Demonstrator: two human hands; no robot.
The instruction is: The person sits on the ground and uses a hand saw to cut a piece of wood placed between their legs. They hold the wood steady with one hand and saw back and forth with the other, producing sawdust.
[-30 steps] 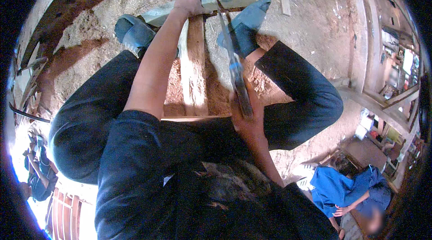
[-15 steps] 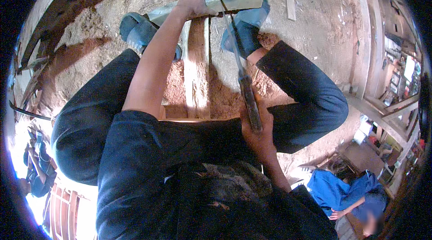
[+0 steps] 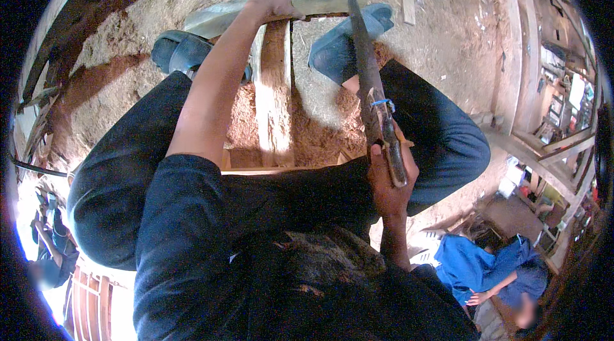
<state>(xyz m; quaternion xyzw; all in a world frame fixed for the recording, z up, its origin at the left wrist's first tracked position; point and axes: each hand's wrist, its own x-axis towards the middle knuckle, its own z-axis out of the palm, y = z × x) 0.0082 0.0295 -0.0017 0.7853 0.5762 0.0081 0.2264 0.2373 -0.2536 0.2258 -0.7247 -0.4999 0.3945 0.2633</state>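
A pale squared wooden beam [image 3: 217,17] lies crosswise at the far side, between and beyond my feet. My left hand [image 3: 274,0] grips it near its middle, thumb at the near edge. In my right hand [image 3: 391,184] is a handsaw [image 3: 366,53], fingers wrapped round its worn wooden handle. A blue tie [image 3: 382,103] circles the saw where blade meets handle. The long blade points away from me with its broad side showing, and it overlaps the beam's right part in the view. Whether it touches the beam I cannot tell.
My sandalled feet, left [image 3: 182,50] and right [image 3: 348,37], stand close to the beam. A wooden plank [image 3: 275,85] runs from the beam toward me. A thin offcut [image 3: 408,2] lies on the dirt floor. One person in blue [image 3: 480,270] sits at lower right; another [image 3: 52,238] is at far left.
My right hand has shifted right with the saw. The blade has turned to show its broad side and swung away from its earlier place over the beam. My left hand stays on the beam.
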